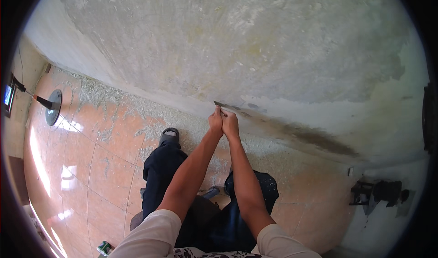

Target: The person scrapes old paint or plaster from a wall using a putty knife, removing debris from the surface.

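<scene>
My left hand (215, 121) and my right hand (230, 124) are together at the lower part of a plaster wall (239, 46). Between them they grip a scraper (217, 103); only its pointed metal blade shows, and my fingers hide the handle. The blade lies against or very close to the wall, near the lower edge of the bare grey patch. Right of the blade, small dark spots and a long brown stain (318, 140) run along the wall's lower part. Pale flakes (184, 121) cover the floor along the foot of the wall.
My sandalled foot (169, 134) rests among flakes on orange floor tiles (109, 169). A stand with a round base (53, 107) is at left, a green can (104, 247) at lower left. Dark furniture (361, 193) and a dark, unclear figure (388, 193) are at far right.
</scene>
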Motion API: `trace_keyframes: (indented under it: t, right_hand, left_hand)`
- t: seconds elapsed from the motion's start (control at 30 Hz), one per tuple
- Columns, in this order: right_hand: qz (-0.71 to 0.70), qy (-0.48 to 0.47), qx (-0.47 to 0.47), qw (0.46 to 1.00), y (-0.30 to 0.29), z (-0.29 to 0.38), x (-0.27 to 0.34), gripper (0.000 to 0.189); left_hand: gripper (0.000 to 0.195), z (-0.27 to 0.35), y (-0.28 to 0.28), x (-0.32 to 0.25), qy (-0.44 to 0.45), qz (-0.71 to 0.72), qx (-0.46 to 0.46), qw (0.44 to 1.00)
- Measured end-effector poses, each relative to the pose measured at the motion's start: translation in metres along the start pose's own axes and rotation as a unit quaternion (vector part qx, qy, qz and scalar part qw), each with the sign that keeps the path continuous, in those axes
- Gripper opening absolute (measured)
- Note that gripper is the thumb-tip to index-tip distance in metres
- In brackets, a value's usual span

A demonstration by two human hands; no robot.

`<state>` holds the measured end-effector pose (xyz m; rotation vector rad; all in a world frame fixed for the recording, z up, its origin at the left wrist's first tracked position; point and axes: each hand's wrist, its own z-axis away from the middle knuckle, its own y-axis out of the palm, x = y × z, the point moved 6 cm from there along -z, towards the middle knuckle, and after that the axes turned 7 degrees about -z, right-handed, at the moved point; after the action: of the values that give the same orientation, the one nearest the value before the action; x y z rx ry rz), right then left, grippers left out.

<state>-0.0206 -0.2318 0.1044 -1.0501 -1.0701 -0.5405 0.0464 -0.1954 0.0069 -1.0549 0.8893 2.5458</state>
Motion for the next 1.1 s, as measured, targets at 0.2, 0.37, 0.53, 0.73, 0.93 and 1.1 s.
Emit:
trace_keyframes:
  t: [0.2, 0.37, 0.53, 0.73, 0.93, 1.1]
  right_hand:
    - [0.003, -0.029, 0.005, 1.000, -0.046, 0.020, 0.038, 0.045]
    - [-0.041, -0.097, -0.121, 0.987, -0.111, 0.053, 0.080, 0.056]
    - [-0.232, -0.034, -0.035, 0.972, -0.109, 0.117, 0.140, 0.031]
    - [-0.612, 0.132, -0.074, 0.776, -0.064, 0.096, 0.088, 0.011]
    - [-0.697, 0.199, -0.139, 0.675, 0.001, 0.059, 0.016, 0.014]
    - [-0.738, 0.276, -0.100, 0.607, 0.053, 0.064, 0.058, 0.034]
  left_hand:
    - [0.057, 0.055, 0.045, -0.032, 0.049, -0.022, 0.040, 0.998]
    - [0.052, 0.133, 0.100, -0.090, 0.083, -0.149, 0.195, 0.966]
    - [0.055, 0.195, 0.062, -0.170, 0.158, -0.283, 0.264, 0.908]
    - [0.065, 0.206, 0.021, -0.164, 0.050, -0.308, 0.273, 0.910]
    - [0.057, 0.165, 0.041, -0.134, 0.301, -0.610, 0.221, 0.699]
    - [0.052, 0.125, -0.008, -0.145, 0.282, -0.615, 0.137, 0.724]
